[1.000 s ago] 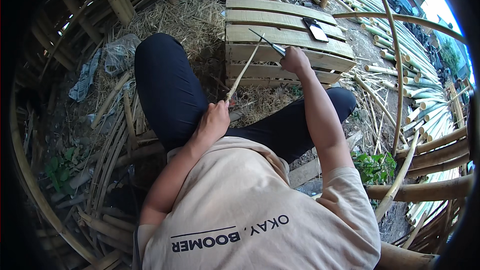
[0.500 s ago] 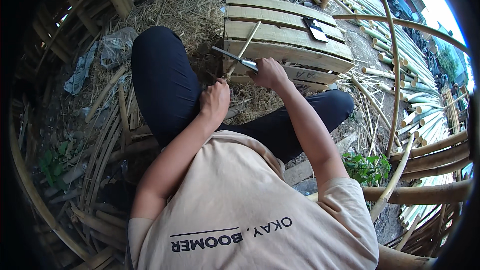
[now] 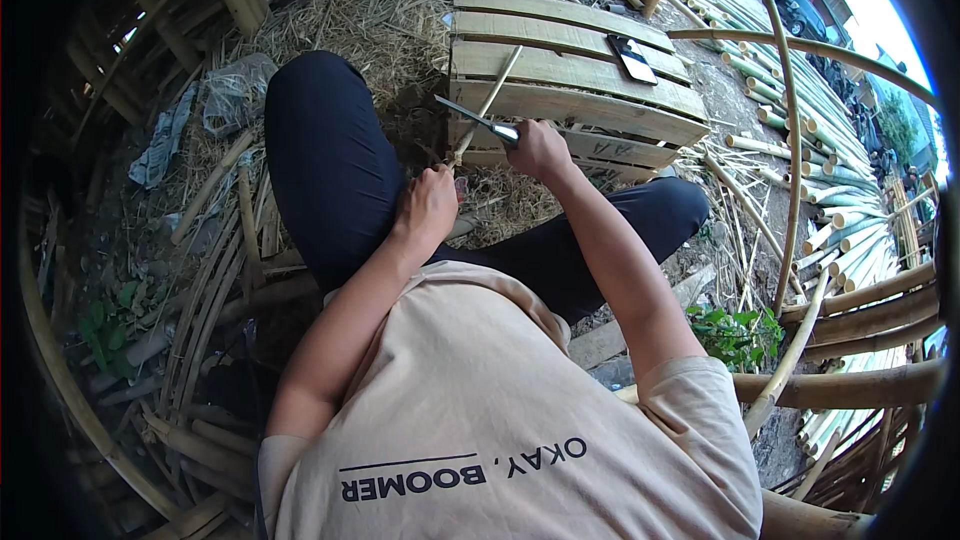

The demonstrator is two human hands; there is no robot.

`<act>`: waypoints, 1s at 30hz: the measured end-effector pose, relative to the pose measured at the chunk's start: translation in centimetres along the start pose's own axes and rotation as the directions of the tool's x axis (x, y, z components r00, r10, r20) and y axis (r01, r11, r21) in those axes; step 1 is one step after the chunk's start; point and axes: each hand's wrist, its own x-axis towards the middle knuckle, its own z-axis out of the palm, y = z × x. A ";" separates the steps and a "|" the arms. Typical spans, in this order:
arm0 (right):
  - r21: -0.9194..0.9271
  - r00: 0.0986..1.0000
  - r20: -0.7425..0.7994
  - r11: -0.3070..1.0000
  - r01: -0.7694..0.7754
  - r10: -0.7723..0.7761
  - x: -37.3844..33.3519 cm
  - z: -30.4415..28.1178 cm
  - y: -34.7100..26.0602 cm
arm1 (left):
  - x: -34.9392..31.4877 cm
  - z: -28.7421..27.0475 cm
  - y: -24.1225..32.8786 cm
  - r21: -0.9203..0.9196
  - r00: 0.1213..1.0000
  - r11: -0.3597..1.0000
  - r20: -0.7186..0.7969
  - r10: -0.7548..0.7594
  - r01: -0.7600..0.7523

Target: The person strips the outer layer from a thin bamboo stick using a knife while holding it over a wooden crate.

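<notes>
A thin, tan bamboo stick (image 3: pixel 497 86), gripped in the curled left hand (image 3: pixel 430 205), crosses the pale, slatted wooden crate's (image 3: pixel 570 72) near-left corner, while the right hand (image 3: pixel 540 150), wrapped around a grey metal knife (image 3: pixel 497 128), seemingly pares it, calling for steady holding.

your thin pale stick (image 3: pixel 500 79), upper centre of frame, slanting up to the right, knobbly near its lower end, your knife (image 3: pixel 466 112), narrow grey blade crossing over the stick, tip toward upper left, contact unclear
</notes>
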 end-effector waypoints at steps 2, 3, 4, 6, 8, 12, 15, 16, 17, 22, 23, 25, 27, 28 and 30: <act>0.000 0.999 -0.017 0.999 -0.038 0.038 -0.1 0.3 0.4 | -0.2 0.3 -0.2 0.003 1.000 1.000 -0.004 0.020 -0.020; 0.011 0.997 -0.011 0.997 -0.078 0.078 -0.1 -0.2 0.3 | -0.2 0.3 -0.3 0.007 0.999 0.999 -0.008 0.031 -0.031; 0.021 0.993 -0.004 0.993 -0.118 0.118 -0.1 -0.6 0.3 | -0.2 0.3 -0.3 0.004 1.000 1.000 -0.005 0.023 -0.023; 0.002 0.988 0.002 0.988 -0.154 0.154 0.4 -1.1 1.1 | -0.3 0.3 -0.4 -0.001 1.000 1.000 -0.001 0.008 -0.008; -0.043 0.989 0.024 0.989 -0.145 0.146 0.8 -1.6 1.5 | -0.3 0.5 -0.7 0.013 1.000 1.000 -0.015 0.016 -0.015; -0.030 0.969 -0.005 0.968 -0.249 0.249 1.8 -1.1 2.5 | -0.4 0.4 -0.7 0.023 0.999 0.999 -0.031 0.031 -0.030; -0.054 0.970 0.012 0.969 -0.243 0.244 1.9 -2.5 2.9 | -0.6 0.2 -0.6 0.008 1.000 1.000 -0.005 0.019 -0.019; -0.005 0.979 0.033 0.980 -0.199 0.199 1.7 -2.5 2.7 | -0.7 0.1 -0.7 0.007 1.000 1.000 -0.008 0.017 -0.017; 0.044 0.987 0.053 0.987 -0.156 0.154 1.4 -2.5 2.3 | -0.7 0.0 -0.8 0.006 1.000 1.000 -0.010 0.016 -0.016; -0.017 0.991 0.101 0.996 -0.087 0.088 1.3 -1.5 2.2 | -0.7 0.1 -0.8 0.002 1.000 1.000 -0.022 0.021 -0.021; -0.002 0.981 0.069 0.983 -0.184 0.183 1.6 -1.2 2.5 | -0.7 0.1 -0.7 0.010 0.999 1.000 -0.025 0.027 -0.027; -0.018 0.971 0.063 0.973 -0.230 0.231 1.9 -1.6 2.9 | -0.9 0.2 -0.6 0.037 0.999 0.999 -0.030 0.025 -0.024; -0.043 0.964 0.066 0.966 -0.254 0.257 1.9 -2.1 2.8 | -1.0 0.4 -0.4 0.076 0.999 0.997 -0.035 0.018 -0.015; -0.031 0.969 0.084 0.972 -0.231 0.233 1.8 -2.4 2.5 | -1.1 0.5 -0.5 0.104 0.999 0.994 -0.046 0.021 -0.016; -0.007 0.975 0.118 0.982 -0.188 0.187 1.3 -3.0 1.7 | -1.2 0.9 -0.7 0.159 0.997 0.987 -0.067 0.031 -0.020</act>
